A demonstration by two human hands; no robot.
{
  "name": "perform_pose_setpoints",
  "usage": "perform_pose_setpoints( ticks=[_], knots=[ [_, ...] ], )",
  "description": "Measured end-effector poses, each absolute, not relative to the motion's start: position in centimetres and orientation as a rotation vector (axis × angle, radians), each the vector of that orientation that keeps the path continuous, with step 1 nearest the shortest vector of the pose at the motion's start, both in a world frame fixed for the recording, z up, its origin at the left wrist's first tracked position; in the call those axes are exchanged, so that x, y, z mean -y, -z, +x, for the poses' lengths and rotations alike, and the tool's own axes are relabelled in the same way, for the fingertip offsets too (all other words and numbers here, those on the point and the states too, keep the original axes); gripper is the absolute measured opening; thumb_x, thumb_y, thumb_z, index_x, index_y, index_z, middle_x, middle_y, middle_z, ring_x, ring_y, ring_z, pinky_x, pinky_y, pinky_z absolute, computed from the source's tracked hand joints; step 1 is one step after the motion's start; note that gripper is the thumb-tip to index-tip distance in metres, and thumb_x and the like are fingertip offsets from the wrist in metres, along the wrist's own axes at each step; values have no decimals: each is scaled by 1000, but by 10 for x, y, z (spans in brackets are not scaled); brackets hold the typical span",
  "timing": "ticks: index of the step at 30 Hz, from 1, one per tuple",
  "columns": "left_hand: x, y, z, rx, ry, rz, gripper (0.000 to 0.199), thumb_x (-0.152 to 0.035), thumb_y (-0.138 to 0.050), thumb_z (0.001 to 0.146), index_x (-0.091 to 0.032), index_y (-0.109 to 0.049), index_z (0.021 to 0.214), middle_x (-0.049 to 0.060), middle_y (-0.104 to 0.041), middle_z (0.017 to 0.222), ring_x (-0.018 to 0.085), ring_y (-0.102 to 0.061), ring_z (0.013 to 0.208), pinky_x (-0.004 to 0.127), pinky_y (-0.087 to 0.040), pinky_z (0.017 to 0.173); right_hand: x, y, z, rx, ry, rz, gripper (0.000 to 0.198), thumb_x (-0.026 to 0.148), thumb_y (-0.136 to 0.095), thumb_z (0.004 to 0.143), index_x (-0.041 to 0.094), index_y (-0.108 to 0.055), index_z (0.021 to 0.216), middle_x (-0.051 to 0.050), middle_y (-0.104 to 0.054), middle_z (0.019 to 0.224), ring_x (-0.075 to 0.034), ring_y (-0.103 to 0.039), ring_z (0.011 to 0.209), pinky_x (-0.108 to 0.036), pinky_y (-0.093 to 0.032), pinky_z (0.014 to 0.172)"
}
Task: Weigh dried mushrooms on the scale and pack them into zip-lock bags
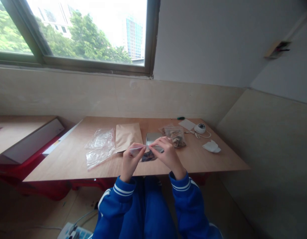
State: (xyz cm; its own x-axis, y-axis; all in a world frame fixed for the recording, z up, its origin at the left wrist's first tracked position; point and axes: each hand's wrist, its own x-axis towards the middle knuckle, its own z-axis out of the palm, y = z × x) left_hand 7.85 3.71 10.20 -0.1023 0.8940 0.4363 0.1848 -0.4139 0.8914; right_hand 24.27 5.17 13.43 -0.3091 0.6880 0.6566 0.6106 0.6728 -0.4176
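Observation:
My left hand and my right hand meet above the front of the table, thumbs and fingertips pinched together. Between them they grip the top edge of a clear plastic zip bag with a pinkish seal line. Below the fingers shows something dark; whether it lies inside the bag or on the table, I cannot tell. Just behind my hands is a flat, shiny rectangular object, partly covered by them. A brown paper pouch lies to the left of it.
Empty clear zip bags lie at the left of the wooden table. To the right are filled zip bags, a white card, a white dome camera with its cable, and a crumpled tissue. A power strip sits on the floor.

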Motion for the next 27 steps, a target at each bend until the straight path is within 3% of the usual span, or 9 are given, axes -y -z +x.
perform_pose_setpoints(
  ticks=[13,20,23,27],
  knots=[
    [-37,-102,80,-1216,-1544,1589,18,-34,-62,79,-17,-67,81,3,-67,79,17,-63,75,28,-49,71,-62,-121,232,2016,-89,-980,18,12,-46,89,20,-57,78,-4,-57,75,-20,-51,79,-33,-42,74],
    [-41,-95,75,-1219,-1596,1501,19,-33,-63,78,-17,-67,87,4,-68,83,17,-64,78,27,-50,70,-59,-123,239,2009,-291,-910,7,23,-54,88,20,-60,91,-3,-61,83,-20,-54,85,-33,-44,79],
    [-40,-96,74,-1224,-1618,1488,18,-33,-65,77,-17,-67,84,4,-69,81,17,-64,77,27,-51,70,-56,-125,241,1981,-327,-893,21,27,-58,86,22,-59,107,-3,-62,85,-20,-56,86,-34,-45,82],
    [-39,-99,75,-1207,-1601,1510,18,-34,-64,77,-17,-68,81,4,-68,80,18,-64,76,28,-51,70,-55,-123,239,1978,-260,-895,12,28,-55,88,22,-64,95,-4,-64,83,-20,-57,83,-34,-45,79]
  ],
)
